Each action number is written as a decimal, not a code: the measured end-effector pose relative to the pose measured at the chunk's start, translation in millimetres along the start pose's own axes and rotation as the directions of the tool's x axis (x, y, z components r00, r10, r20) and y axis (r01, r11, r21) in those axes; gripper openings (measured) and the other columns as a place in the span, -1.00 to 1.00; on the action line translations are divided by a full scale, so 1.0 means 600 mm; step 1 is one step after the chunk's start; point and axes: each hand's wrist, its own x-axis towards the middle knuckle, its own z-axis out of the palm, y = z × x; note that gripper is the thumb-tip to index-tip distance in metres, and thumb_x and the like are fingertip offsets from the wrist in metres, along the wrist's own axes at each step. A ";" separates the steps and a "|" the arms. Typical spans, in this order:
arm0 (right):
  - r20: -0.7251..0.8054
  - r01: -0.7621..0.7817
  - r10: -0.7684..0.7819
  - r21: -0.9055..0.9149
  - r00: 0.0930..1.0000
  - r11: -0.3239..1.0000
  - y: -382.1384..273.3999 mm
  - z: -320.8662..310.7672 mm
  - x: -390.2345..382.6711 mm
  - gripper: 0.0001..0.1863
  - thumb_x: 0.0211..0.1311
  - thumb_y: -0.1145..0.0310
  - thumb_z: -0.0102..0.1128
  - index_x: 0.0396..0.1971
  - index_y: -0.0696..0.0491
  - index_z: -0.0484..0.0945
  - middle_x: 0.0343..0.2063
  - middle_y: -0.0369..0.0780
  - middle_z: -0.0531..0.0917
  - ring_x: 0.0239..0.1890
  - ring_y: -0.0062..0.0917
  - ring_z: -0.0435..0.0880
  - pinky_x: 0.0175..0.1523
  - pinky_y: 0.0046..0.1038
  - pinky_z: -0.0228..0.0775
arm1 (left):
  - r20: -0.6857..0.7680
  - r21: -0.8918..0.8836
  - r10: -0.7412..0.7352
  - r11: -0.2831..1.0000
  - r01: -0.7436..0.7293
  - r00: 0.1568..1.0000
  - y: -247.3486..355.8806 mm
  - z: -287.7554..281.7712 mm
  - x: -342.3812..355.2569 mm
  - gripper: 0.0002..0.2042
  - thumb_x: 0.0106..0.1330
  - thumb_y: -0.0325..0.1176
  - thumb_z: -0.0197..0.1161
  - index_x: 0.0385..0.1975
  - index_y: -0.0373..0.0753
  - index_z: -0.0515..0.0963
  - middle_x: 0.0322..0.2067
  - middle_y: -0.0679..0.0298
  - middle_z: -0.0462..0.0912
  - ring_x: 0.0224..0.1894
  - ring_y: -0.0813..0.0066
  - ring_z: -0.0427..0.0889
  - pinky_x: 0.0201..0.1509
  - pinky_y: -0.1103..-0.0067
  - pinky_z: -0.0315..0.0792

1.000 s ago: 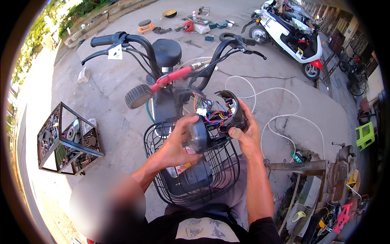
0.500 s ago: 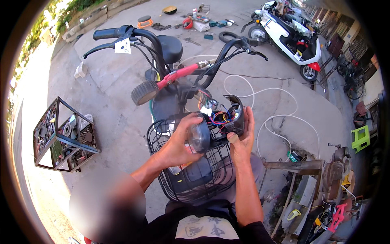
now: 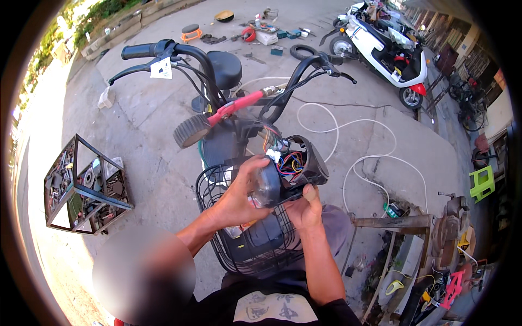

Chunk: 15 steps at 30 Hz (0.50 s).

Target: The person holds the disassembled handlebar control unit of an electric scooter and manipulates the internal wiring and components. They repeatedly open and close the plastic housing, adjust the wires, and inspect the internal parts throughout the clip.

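Observation:
Over the front wire basket [image 3: 222,251] of an electric bike, my left hand [image 3: 235,198] is closed round a headlight [image 3: 267,185] with a clear round lens and dark rim. My right hand [image 3: 307,212] grips the lower edge of a black headlight housing [image 3: 315,163], its thumb on top and the other fingers partly hidden beneath. Coloured wires [image 3: 292,163] and a white connector [image 3: 273,156] fill the housing's open side. Headlight and housing sit side by side, close together; whether they touch cannot be made out.
Beyond my hands stand the handlebar [image 3: 204,58] and a red-handled tool [image 3: 239,103] with a ridged black end. A metal rack of parts [image 3: 79,187] stands left. A white hose [image 3: 375,155] loops over the ground. At right are a wooden bench [image 3: 391,221] and white scooter [image 3: 380,51].
My right hand has moved down and slightly left, from the housing's side to its lower edge. The housing has tilted, its wire-filled opening now facing more upward. My left hand keeps hold of the headlight.

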 end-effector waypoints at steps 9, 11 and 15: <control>0.010 0.143 -0.144 -0.191 0.990 0.971 0.008 -0.010 0.010 -0.10 0.30 0.04 0.48 0.56 0.07 0.34 0.44 -0.13 0.54 0.50 -0.19 0.52 0.55 -0.05 0.44 | 0.012 0.398 0.081 0.914 -0.079 0.997 0.035 0.000 0.006 0.17 0.01 -0.50 0.77 0.60 0.00 0.06 0.65 -0.19 -0.05 0.67 -0.26 0.16 0.65 0.04 0.30; 0.015 0.107 -0.106 -0.184 0.994 0.977 0.010 -0.008 0.006 -0.09 0.32 0.00 0.49 0.56 0.08 0.34 0.44 -0.13 0.54 0.50 -0.20 0.52 0.56 -0.06 0.43 | 0.008 0.387 0.072 0.919 -0.070 0.997 0.039 -0.008 -0.001 0.07 0.12 -0.30 0.75 0.60 -0.03 0.14 0.64 -0.19 -0.03 0.68 -0.25 0.12 0.67 0.02 0.24; -0.005 0.099 -0.101 -0.164 0.995 0.981 0.017 -0.013 0.006 -0.05 0.34 -0.13 0.51 0.55 0.09 0.34 0.45 -0.13 0.53 0.51 -0.22 0.51 0.57 -0.08 0.42 | 0.033 0.471 0.057 0.879 -0.066 0.998 0.055 -0.027 0.006 -0.17 0.32 -0.14 0.59 0.54 -0.08 0.29 0.62 -0.17 0.03 0.66 -0.25 0.18 0.65 0.03 0.26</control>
